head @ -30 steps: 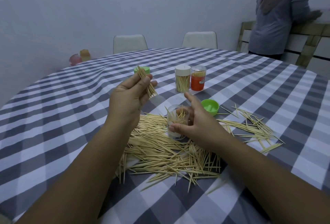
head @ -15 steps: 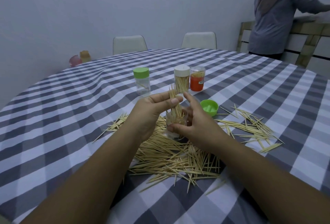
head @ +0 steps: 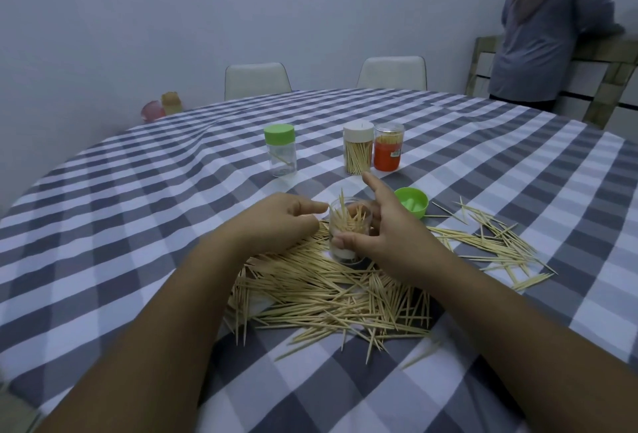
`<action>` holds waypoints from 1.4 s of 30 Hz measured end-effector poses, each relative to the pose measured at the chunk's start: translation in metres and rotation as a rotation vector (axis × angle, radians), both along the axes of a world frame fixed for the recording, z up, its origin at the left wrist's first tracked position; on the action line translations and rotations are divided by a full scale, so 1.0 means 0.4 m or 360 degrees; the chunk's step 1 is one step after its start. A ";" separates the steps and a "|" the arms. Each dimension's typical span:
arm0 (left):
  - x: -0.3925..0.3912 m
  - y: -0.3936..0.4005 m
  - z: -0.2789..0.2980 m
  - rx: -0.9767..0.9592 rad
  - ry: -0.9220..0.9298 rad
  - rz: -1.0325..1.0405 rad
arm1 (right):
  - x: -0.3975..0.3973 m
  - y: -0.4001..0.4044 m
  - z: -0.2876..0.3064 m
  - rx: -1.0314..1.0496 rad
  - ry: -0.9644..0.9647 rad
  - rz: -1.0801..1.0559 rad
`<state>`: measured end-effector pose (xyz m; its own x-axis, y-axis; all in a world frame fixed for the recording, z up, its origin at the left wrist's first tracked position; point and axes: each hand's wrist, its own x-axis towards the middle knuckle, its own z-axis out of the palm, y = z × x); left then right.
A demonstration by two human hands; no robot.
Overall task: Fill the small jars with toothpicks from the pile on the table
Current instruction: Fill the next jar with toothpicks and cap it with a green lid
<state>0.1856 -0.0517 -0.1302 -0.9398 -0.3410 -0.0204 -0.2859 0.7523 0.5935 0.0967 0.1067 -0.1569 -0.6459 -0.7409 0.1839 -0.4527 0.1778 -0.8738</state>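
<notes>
2 hands (head: 348, 229) meet at the open jar (head: 348, 235): right hand (head: 390, 235) grips it upright, left hand (head: 276, 222) beside its rim, loosely curled, apparently empty. Toothpick pile (head: 331, 294) lies just below both hands, nearer the left.

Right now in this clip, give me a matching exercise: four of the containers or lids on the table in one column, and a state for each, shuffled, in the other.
Things:
1. open jar
2. green-lidded jar
3. white-lidded jar
4. loose green lid

States:
A. capped, packed full of toothpicks
B. lying upside down on the cloth
C. gripped by the right hand, partly filled
D. capped, nearly empty

Pairs: 1-C, 2-D, 3-A, 4-B
</notes>
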 end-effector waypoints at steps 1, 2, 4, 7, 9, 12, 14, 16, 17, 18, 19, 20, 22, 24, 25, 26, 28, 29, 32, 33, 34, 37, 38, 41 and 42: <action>-0.004 -0.002 -0.006 -0.0087 -0.0021 0.0026 | 0.000 0.001 0.001 0.0010 0.0011 -0.0003; -0.010 -0.011 -0.014 -0.0178 -0.0030 0.0062 | 0.001 0.001 0.002 0.0019 0.0018 -0.0006; -0.019 -0.032 -0.033 -0.0375 -0.0091 0.0089 | 0.002 0.002 0.004 0.0031 0.0020 -0.0004; -0.028 -0.047 -0.059 -0.0677 -0.0278 -0.0013 | 0.003 0.003 0.006 0.0054 0.0044 -0.0009; -0.034 -0.045 -0.064 -0.0829 -0.0289 -0.0059 | 0.003 0.004 0.006 0.0067 0.0051 -0.0015; -0.042 -0.037 -0.056 -0.0996 -0.0215 0.0011 | 0.003 0.004 0.006 0.0083 0.0062 -0.0020; -0.044 -0.032 -0.045 -0.1071 -0.0213 0.0066 | 0.003 0.003 0.006 0.0085 0.0069 -0.0018; -0.045 -0.024 -0.036 -0.1101 -0.0230 0.0080 | 0.002 0.003 0.006 0.0091 0.0078 -0.0018; -0.046 -0.019 -0.034 -0.1112 -0.0219 0.0076 | 0.002 0.003 0.006 0.0098 0.0087 -0.0021; -0.046 -0.014 -0.031 -0.1123 -0.0192 0.0071 | 0.002 0.004 0.005 0.0104 0.0098 -0.0026; -0.046 -0.011 -0.031 -0.1121 -0.0146 0.0072 | 0.002 0.004 0.005 0.0108 0.0106 -0.0029; -0.045 -0.009 -0.033 -0.1099 -0.0097 0.0079 | 0.002 0.004 0.005 0.0109 0.0109 -0.0030; -0.043 -0.010 -0.037 -0.0956 0.0017 0.0135 | 0.003 0.004 0.006 0.0108 0.0102 -0.0026; -0.042 -0.016 -0.042 -0.0754 0.0170 0.0194 | 0.003 0.003 0.006 0.0107 0.0096 -0.0026; -0.042 -0.021 -0.044 -0.0682 0.0238 0.0209 | 0.003 0.002 0.005 0.0103 0.0098 -0.0033; -0.041 -0.023 -0.045 -0.0624 0.0300 0.0221 | 0.002 0.002 0.004 0.0094 0.0096 -0.0042; -0.037 -0.023 -0.042 -0.0509 0.0441 0.0261 | 0.001 0.003 0.002 0.0070 0.0079 -0.0059; -0.035 -0.021 -0.041 -0.0431 0.0532 0.0292 | 0.000 0.003 0.002 0.0060 0.0071 -0.0063; -0.033 -0.012 -0.037 -0.0029 0.0848 0.0382 | 0.002 0.005 0.003 0.0041 0.0048 -0.0056; -0.034 -0.014 -0.038 0.0177 0.0942 0.0404 | 0.002 0.005 0.003 0.0036 0.0042 -0.0054; -0.034 -0.015 -0.035 0.0416 0.1021 0.0420 | 0.003 0.006 0.004 0.0036 0.0042 -0.0052; -0.038 -0.019 -0.022 0.1130 0.1208 0.0407 | 0.003 0.003 0.004 0.0047 0.0054 -0.0048; -0.039 -0.015 -0.015 0.1359 0.1267 0.0376 | 0.002 0.002 0.002 0.0046 0.0058 -0.0049; -0.038 0.003 0.005 0.1809 0.1378 0.0279 | 0.000 -0.001 -0.004 0.0045 0.0060 -0.0036; -0.039 0.009 0.009 0.1885 0.1399 0.0245 | 0.000 -0.002 -0.007 0.0040 0.0053 -0.0029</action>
<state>0.1701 -0.0479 -0.1266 -0.7550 -0.6272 0.1914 0.4509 -0.2846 0.8460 0.0966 0.1059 -0.1596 -0.6531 -0.7339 0.1868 -0.4779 0.2081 -0.8534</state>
